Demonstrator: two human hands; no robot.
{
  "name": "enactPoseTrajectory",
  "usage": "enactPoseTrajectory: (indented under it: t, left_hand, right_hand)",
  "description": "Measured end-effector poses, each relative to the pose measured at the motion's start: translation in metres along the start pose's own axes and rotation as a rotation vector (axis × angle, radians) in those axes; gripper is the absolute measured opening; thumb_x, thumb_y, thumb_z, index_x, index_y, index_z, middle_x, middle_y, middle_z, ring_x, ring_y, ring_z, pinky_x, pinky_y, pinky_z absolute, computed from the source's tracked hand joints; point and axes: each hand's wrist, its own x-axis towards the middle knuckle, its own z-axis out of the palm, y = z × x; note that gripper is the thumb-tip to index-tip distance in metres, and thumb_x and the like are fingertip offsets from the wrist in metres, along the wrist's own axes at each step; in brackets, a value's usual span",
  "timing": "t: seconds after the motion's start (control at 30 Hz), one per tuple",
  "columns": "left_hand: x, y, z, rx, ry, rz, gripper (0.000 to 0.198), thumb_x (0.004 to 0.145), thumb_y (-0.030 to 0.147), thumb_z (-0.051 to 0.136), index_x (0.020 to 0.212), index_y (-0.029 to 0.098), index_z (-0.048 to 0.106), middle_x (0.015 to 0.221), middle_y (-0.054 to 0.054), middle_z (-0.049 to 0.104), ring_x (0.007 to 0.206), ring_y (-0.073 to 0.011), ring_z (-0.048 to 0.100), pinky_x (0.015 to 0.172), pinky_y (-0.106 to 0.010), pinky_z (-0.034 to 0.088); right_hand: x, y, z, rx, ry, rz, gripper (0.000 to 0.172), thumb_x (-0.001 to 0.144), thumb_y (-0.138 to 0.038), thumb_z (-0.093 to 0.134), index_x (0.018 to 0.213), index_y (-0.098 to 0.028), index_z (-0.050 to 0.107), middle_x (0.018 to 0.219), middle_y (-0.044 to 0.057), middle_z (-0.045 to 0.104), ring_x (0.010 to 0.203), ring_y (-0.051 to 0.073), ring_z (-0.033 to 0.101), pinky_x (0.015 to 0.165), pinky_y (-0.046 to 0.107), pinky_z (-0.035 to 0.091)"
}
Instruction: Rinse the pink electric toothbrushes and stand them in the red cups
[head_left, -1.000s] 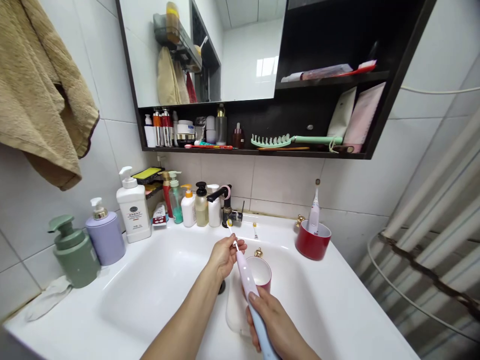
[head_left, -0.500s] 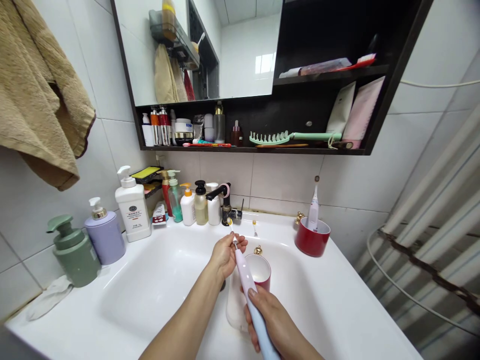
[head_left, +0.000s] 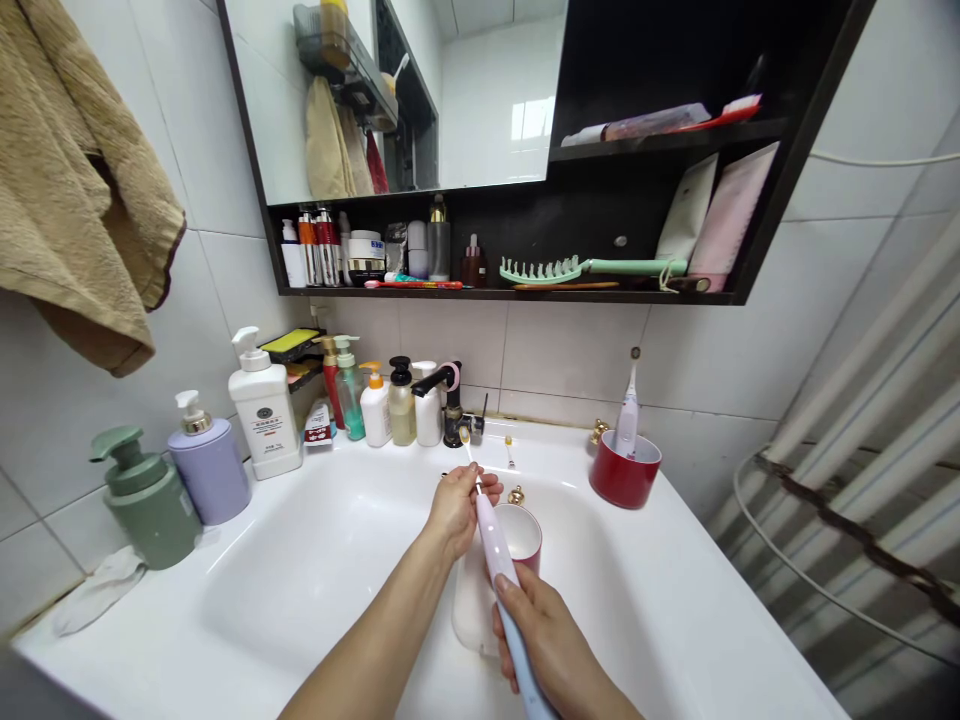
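Over the sink, my right hand [head_left: 546,628] wraps round the handle of an electric toothbrush [head_left: 495,545], pink fading to pale blue. At its upper end, my left hand [head_left: 459,508] pinches the white brush head [head_left: 469,455] close to where it joins the handle. The bristles point up toward the faucet. Beneath the toothbrush, a red cup with a white inside [head_left: 523,530] stands in the basin, beside a whitish translucent tray [head_left: 472,610] partly hidden by my right hand. Another small brush head [head_left: 510,450] lies on the back ledge of the sink.
The black faucet [head_left: 450,400] rises behind my hands. A red holder [head_left: 626,480] with a second electric toothbrush [head_left: 628,425] stands on the right ledge. Pump bottles [head_left: 266,420] line the left and back. A dark mirror cabinet [head_left: 517,292] hangs above.
Both hands and the toothbrush have shifted very slightly to the right, and the brush head is a little higher. Both grips stay the same.
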Motion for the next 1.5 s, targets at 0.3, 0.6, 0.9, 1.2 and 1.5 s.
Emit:
enactPoseTrajectory:
  t: [0.3, 0.6, 0.9, 1.2, 1.5]
  left_hand:
    - [-0.004, -0.007, 0.004, 0.042, -0.033, -0.034, 0.01, 0.069, 0.018, 0.043, 0.061, 0.012, 0.042, 0.052, -0.001, 0.052, 0.047, -0.0082, 0.052, 0.049, -0.02, 0.04]
    - [-0.008, -0.009, 0.009, 0.021, -0.038, -0.068, 0.01, 0.07, 0.019, 0.041, 0.062, 0.013, 0.042, 0.049, 0.0, 0.05, 0.046, -0.0078, 0.051, 0.049, -0.019, 0.039]
    - [-0.011, -0.006, 0.011, 0.03, -0.135, -0.019, 0.011, 0.067, 0.022, 0.044, 0.062, 0.013, 0.042, 0.049, 0.0, 0.051, 0.048, -0.009, 0.052, 0.049, -0.02, 0.039]
    - [-0.012, -0.005, 0.011, 0.042, -0.137, -0.006, 0.014, 0.066, 0.026, 0.044, 0.066, 0.013, 0.043, 0.05, 0.0, 0.051, 0.049, -0.0096, 0.052, 0.051, -0.021, 0.039]
    - [-0.017, -0.005, -0.013, 0.758, -0.058, 0.367, 0.014, 0.065, 0.021, 0.04, 0.076, 0.015, 0.046, 0.079, -0.005, 0.053, 0.073, -0.0124, 0.049, 0.065, -0.025, 0.037]
  right_hand:
    - [0.0, 0.0, 0.002, 0.121, 0.011, 0.034, 0.024, 0.068, -0.043, 0.035, 0.068, -0.019, 0.035, 0.046, -0.008, 0.04, 0.029, 0.004, 0.035, 0.029, 0.017, 0.026]
    - [-0.002, -0.003, 0.004, 0.216, 0.002, 0.043, 0.027, 0.068, -0.045, 0.034, 0.066, -0.018, 0.036, 0.047, -0.007, 0.04, 0.029, 0.004, 0.035, 0.03, 0.018, 0.027]
    - [-0.003, -0.005, 0.005, 0.282, -0.011, -0.028, 0.026, 0.066, -0.045, 0.039, 0.068, -0.019, 0.036, 0.049, -0.006, 0.041, 0.032, 0.004, 0.036, 0.032, 0.018, 0.028]
    - [-0.007, -0.007, 0.005, 0.313, -0.075, -0.052, 0.025, 0.068, -0.043, 0.038, 0.063, -0.018, 0.037, 0.053, -0.004, 0.044, 0.036, 0.004, 0.038, 0.036, 0.019, 0.03]
    - [0.053, -0.037, -0.034, -0.05, 0.301, -0.53, 0.024, 0.066, -0.037, 0.041, 0.08, -0.019, 0.043, 0.065, -0.002, 0.048, 0.059, 0.01, 0.043, 0.056, 0.022, 0.036]
